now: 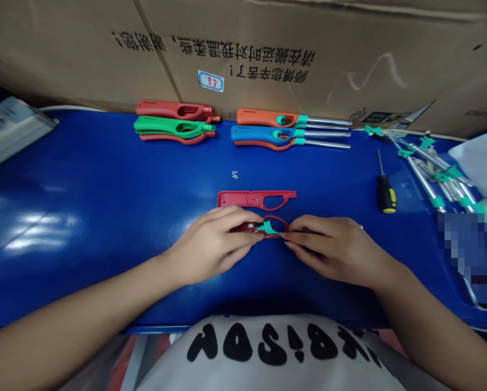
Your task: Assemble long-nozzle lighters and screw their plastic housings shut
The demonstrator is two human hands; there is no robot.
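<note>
My left hand closes its thumb and fingers on the left part of a red lighter half-shell, low over the blue tabletop. Inside that shell sits a teal-green trigger, with small pale metal parts near my left fingertips. My right hand pinches the shell's right end, fingertips together; whatever else lies between them is hidden. Just beyond my hands a second red half-shell lies with its hollow side up, its handle loop to the right.
Closed red and green lighter casings lie at the back left, beside orange and blue lighters with metal tubes. A black-yellow screwdriver and piled tube assemblies are on the right. A cardboard box walls the back.
</note>
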